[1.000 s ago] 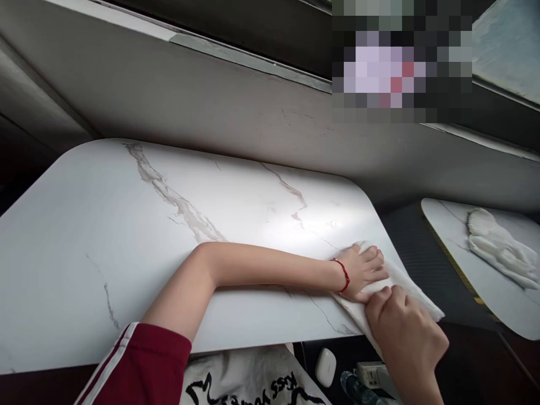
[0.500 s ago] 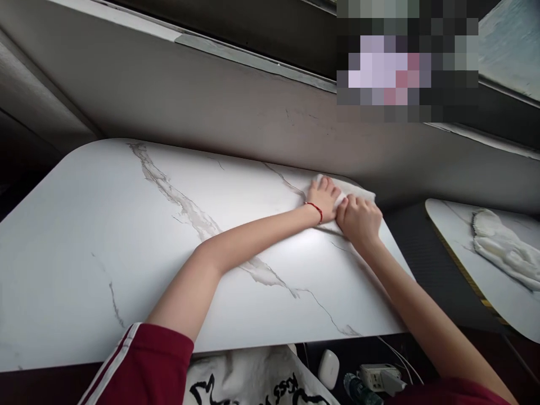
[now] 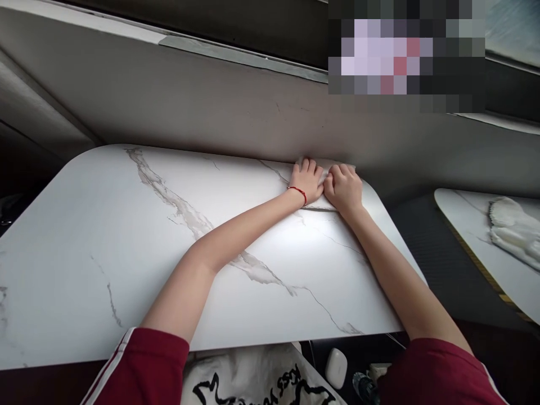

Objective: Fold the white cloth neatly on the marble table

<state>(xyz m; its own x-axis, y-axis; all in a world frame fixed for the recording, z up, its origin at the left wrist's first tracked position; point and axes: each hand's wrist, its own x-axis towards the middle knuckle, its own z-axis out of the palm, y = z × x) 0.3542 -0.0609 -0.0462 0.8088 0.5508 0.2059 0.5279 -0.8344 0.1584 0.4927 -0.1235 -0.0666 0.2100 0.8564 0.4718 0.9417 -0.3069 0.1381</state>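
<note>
A pale cloth [image 3: 321,205] lies flat near the far right corner of a white table [image 3: 253,315] with grey marble veining. My left hand [image 3: 307,179], with a red string bracelet at its wrist, rests palm down on the cloth, fingers spread. Close beside it, my right hand [image 3: 344,189] has its fingers curled over the cloth. Both hands hide much of the cloth, and both arms stretch forward across the tabletop.
A grey wall panel [image 3: 211,107] runs along the table's far edge. To the right, a second marbled table [image 3: 464,219] bears a crumpled white cloth [image 3: 512,230]. Below the near edge are a white rounded case [image 3: 336,368] and a bottle [image 3: 363,387].
Both hands have slid with the cloth toward the table's far edge and slightly left. More of the tabletop shows on the near side of them.
</note>
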